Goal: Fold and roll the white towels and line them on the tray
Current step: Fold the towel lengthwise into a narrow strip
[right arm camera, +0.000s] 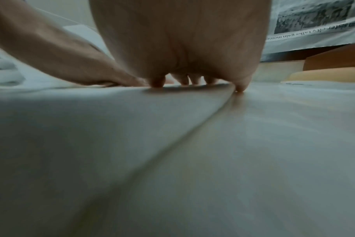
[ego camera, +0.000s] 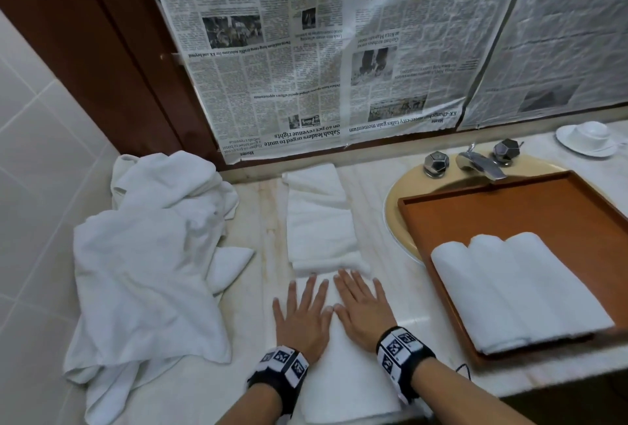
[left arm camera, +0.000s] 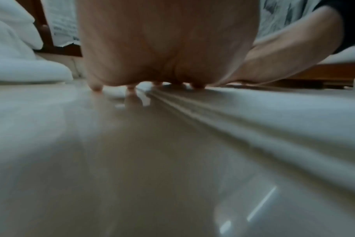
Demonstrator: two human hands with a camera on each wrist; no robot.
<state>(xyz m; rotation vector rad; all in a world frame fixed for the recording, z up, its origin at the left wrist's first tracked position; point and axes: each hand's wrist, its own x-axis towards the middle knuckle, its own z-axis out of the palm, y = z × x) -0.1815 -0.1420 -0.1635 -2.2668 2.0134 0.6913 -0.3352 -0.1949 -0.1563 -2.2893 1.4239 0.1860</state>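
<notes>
Towel first: a long white terry towel folded into a narrow strip [ego camera: 321, 220] lies on the pale marble counter [ego camera: 261, 207], running away from the counter's near edge toward the wall. Both hands press flat on its near end, side by side with fingers straight and spread; the left hand [ego camera: 302, 319] has its outer fingers off the strip's edge on the stone, and the right hand [ego camera: 365, 309] lies just beside it, thumbs almost touching. The wrist views show the same thing from underneath: palms down, fingertips [left arm camera: 95, 88] on the cloth and counter, nothing gripped. Each wrist wears a black band with square printed markers [ego camera: 402, 353]. To the right, a rectangular brown wooden tray [ego camera: 530, 207] sits across the beige sink basin [ego camera: 401, 193], holding three rolled white towels [ego camera: 516, 288] lined up touching one another at its near end. To the left, a heap of loose white towels [ego camera: 149, 254] is piled against the tiled wall. Farther back stand a chrome faucet [ego camera: 479, 163] with two faceted knobs, a white cup on a saucer [ego camera: 588, 137] (far right corner), and sheets of newspaper [ego camera: 306, 50] taped over the wall.
</notes>
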